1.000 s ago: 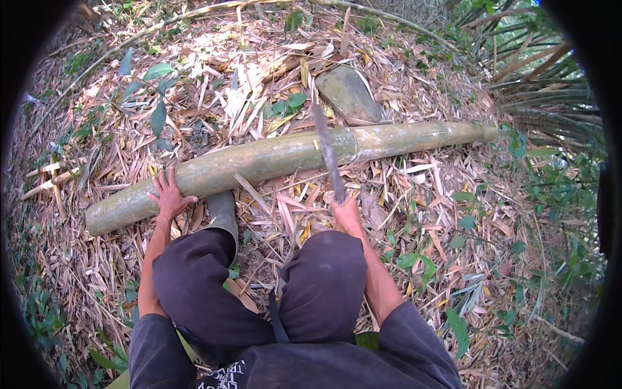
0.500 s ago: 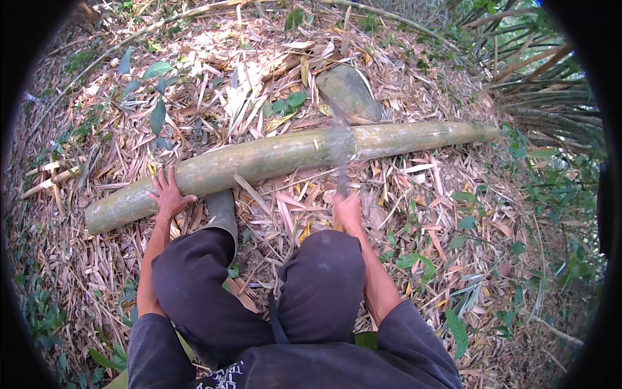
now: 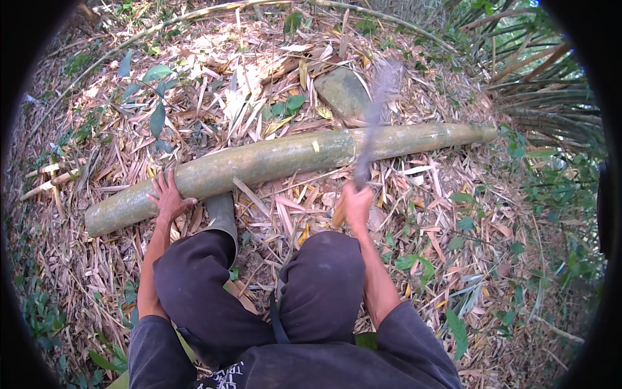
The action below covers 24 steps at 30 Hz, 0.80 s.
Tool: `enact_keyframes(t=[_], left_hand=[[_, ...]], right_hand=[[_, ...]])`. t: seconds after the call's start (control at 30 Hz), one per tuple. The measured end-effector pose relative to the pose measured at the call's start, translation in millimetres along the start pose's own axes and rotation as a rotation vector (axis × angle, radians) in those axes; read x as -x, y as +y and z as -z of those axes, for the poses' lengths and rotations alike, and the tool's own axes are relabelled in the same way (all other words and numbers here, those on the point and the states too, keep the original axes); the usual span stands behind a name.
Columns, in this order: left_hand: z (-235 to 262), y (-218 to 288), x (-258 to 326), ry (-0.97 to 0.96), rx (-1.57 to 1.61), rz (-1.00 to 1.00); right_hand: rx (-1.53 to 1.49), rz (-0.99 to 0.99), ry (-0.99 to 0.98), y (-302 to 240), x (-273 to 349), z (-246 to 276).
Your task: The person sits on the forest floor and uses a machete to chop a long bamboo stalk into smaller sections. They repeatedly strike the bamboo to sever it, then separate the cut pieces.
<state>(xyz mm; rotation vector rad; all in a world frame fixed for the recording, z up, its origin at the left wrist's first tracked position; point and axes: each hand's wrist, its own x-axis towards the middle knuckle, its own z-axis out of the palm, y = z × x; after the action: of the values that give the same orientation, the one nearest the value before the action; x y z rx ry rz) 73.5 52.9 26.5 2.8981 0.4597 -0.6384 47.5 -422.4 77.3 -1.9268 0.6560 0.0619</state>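
A thick green bamboo pole (image 3: 259, 159) lies crosswise in front of my knees, its wider end at the left. My left hand (image 3: 170, 196) rests with spread fingers against the pole's near side, toward that left end. In my right hand (image 3: 356, 202) is the handle of a machete (image 3: 371, 133), its blade blurred by motion and pointing away from me over the pole. The blade crosses the pole just right of a ringed joint. Whether it touches the bamboo I cannot tell. A small pale nick shows on the pole left of the joint.
A grey-green rock (image 3: 342, 92) sits behind the pole. Dry bamboo leaves cover the ground. My left boot (image 3: 222, 217) stands against the pole's near side. A leafy sapling (image 3: 157, 117) grows at the far left, and a bamboo clump (image 3: 551, 97) at the far right.
The machete has swung to the right, its blade now slanting right of the joint. My right hand has shifted slightly right and up. My left hand stays on the pole.
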Motion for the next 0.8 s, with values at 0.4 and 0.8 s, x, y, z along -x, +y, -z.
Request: enact_keyframes(t=[0.4, 0.8], left_hand=[[-3, -8, -1, -0.015, -0.035, 0.015], [-2, -2, -1, -0.002, -0.006, 0.003]], right_hand=[[0.517, 0.119, -0.183, 8, 24, -26], [0.707, 0.215, -0.170, 50, 26, -20]])
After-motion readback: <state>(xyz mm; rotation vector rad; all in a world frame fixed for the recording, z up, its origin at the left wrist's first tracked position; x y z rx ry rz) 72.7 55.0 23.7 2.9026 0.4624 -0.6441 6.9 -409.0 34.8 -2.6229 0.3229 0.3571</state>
